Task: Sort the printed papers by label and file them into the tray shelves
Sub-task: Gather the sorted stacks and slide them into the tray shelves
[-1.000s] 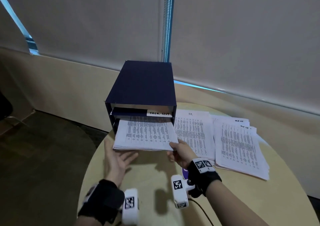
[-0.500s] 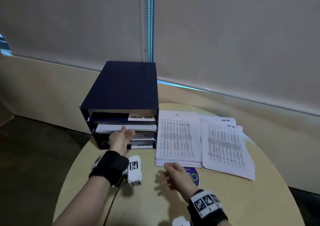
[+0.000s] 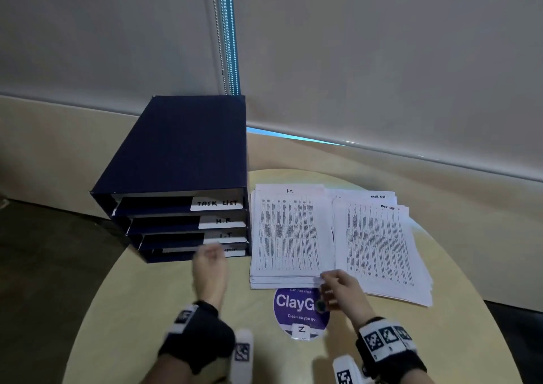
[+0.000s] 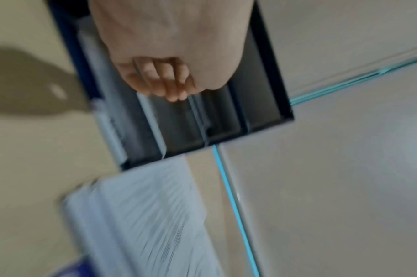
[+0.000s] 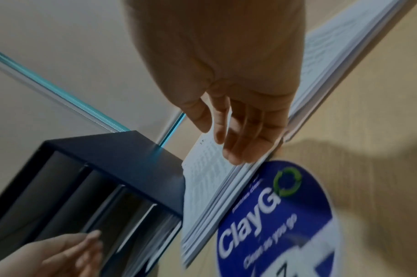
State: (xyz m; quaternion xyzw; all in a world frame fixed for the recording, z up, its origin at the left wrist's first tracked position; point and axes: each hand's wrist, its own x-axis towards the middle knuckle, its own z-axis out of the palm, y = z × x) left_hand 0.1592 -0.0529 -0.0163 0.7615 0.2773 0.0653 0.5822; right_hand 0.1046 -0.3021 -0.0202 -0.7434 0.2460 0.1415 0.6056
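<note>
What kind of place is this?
Probably an office break or meeting corner: a labelled file tray, printed papers, a roller blind and a "Clean as you go" sticker on a round table.

head: high, downward | wrists: close, along fingers | shared: tray shelves (image 3: 188, 207)

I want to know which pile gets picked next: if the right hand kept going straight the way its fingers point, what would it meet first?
Probably the I.T. stack: the right hand is at its near right corner.
</note>
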